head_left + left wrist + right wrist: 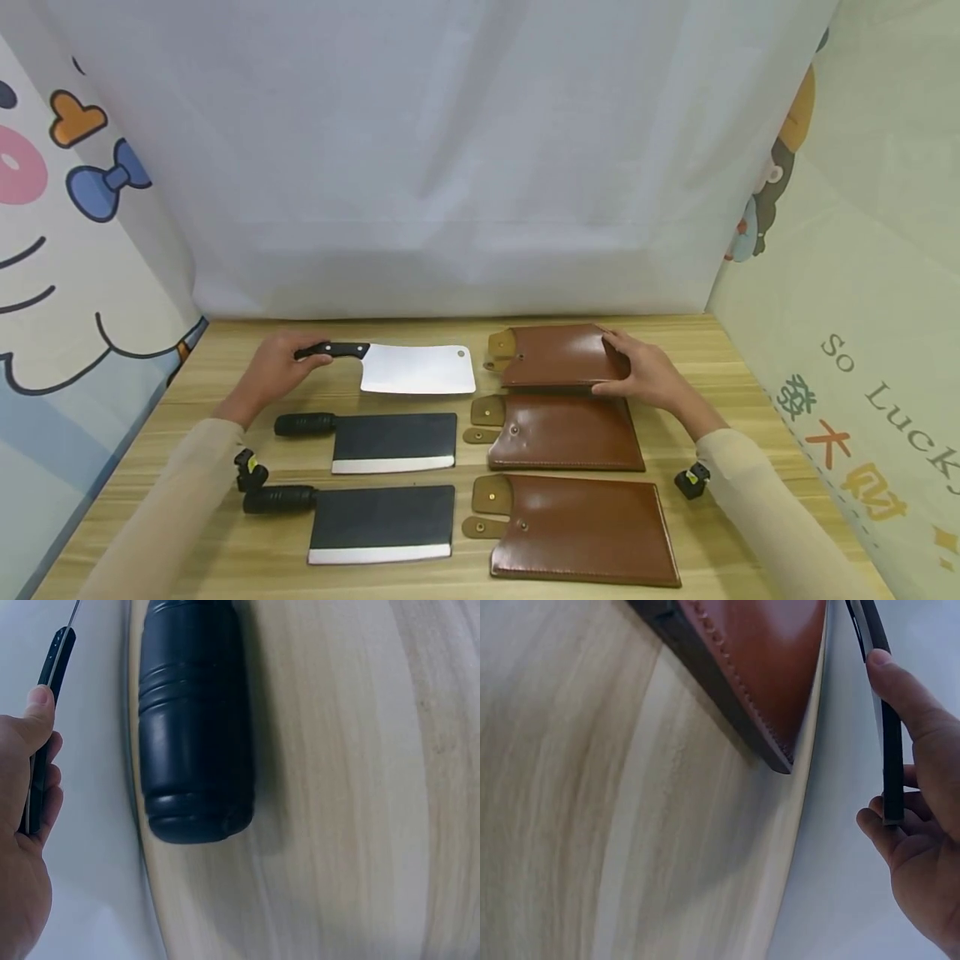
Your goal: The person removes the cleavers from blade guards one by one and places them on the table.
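Observation:
My left hand point(281, 367) grips the black riveted handle point(341, 350) of a cleaver with a bright steel blade point(417, 369). In the left wrist view the thumb and curled fingers wrap that handle point(54, 671). At the right, my right hand point(647, 372) holds the end of a brown leather knife sheath point(562, 354) between thumb and fingers. The right wrist view shows this sheath edge-on point(892, 750), pinched in the hand point(922, 847). The sheath's open end, with its tan snap straps point(502, 343), points toward the cleaver's blade, a small gap apart.
Two black-bladed cleavers point(395, 442) point(381, 523) lie below on the wooden table point(180, 467), handles to the left. Two more brown sheaths point(566, 432) point(585, 527) lie to their right. A white cloth backdrop point(450, 167) hangs behind, with printed panels at both sides.

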Available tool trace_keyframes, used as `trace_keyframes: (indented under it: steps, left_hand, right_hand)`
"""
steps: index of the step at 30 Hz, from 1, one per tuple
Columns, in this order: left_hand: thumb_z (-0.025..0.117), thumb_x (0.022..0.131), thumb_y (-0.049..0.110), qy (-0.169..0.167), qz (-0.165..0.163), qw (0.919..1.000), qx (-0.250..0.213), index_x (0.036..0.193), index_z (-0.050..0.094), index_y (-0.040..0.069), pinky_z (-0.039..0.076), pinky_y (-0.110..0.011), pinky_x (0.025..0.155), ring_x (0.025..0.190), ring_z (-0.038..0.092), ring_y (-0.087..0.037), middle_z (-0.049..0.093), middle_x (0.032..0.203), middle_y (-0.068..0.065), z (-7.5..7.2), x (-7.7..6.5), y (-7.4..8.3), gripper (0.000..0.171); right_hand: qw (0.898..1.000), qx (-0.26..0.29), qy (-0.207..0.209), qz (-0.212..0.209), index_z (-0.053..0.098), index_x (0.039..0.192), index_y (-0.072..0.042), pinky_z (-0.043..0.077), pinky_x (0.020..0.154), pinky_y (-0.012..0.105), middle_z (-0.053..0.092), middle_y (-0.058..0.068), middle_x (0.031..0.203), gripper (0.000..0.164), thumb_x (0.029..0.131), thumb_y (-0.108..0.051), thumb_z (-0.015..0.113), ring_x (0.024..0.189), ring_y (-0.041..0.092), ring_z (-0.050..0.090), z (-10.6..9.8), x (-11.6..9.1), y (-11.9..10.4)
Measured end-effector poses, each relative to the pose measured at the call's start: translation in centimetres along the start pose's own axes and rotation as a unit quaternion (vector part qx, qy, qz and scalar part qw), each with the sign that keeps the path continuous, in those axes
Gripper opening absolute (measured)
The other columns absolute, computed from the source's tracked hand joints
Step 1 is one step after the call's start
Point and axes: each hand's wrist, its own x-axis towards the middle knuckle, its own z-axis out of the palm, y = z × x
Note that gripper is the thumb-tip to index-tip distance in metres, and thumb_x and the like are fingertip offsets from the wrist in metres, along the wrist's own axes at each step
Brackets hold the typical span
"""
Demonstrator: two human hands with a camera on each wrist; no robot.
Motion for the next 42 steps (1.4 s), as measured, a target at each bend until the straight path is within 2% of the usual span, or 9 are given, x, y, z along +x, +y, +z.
trace_keyframes:
  steps: [13, 19, 31, 42]
  left_hand:
    - [0.076, 0.094, 0.017, -0.056, -0.046, 0.9973, -0.011, 0.127, 0.069, -0.006, 0.049, -0.061, 0.093, 0.110, 0.065, -0.045, 0.070, 0.119, -0.026, 1.2, -0.5, -0.7, 0.041]
    - [0.074, 0.096, 0.018, -0.089, -0.059, 0.9941, -0.019, 0.129, 0.066, -0.008, 0.046, -0.062, 0.100, 0.119, 0.062, -0.047, 0.067, 0.127, -0.027, 1.4, -0.3, -1.0, 0.043]
    - [0.071, 0.098, 0.020, -0.150, -0.109, 0.9827, -0.003, 0.132, 0.065, -0.006, 0.044, -0.063, 0.102, 0.122, 0.058, -0.050, 0.064, 0.131, -0.030, 1.3, -0.1, -0.3, 0.043]
    - [0.069, 0.099, 0.021, -0.187, -0.115, 0.9756, -0.006, 0.130, 0.066, -0.007, 0.044, -0.063, 0.101, 0.122, 0.058, -0.050, 0.065, 0.128, -0.029, 2.0, -0.4, -1.5, 0.042]
  right_hand:
    - [1.000, -0.004, -0.023, 0.004, 0.034, 0.158, 0.001, 0.036, 0.110, 0.065, 0.029, 0.033, 0.160, 0.101, 0.083, -0.044, 0.086, 0.143, 0.053, 0.035, 0.9, 0.8, 0.1]
    - [0.999, -0.022, -0.040, 0.000, 0.038, 0.155, 0.003, 0.038, 0.109, 0.064, 0.032, 0.032, 0.159, 0.099, 0.083, -0.046, 0.085, 0.141, 0.053, 0.037, 0.6, 1.3, 0.2]
    - [0.997, -0.040, -0.066, 0.000, 0.039, 0.155, 0.002, 0.038, 0.109, 0.063, 0.036, 0.028, 0.159, 0.097, 0.083, -0.044, 0.085, 0.141, 0.051, 0.039, 0.3, 1.9, 0.8]
    - [0.997, -0.038, -0.071, -0.007, 0.045, 0.153, 0.000, 0.038, 0.109, 0.064, 0.035, 0.031, 0.158, 0.091, 0.083, -0.044, 0.085, 0.139, 0.053, 0.041, 0.8, 2.2, 1.2]
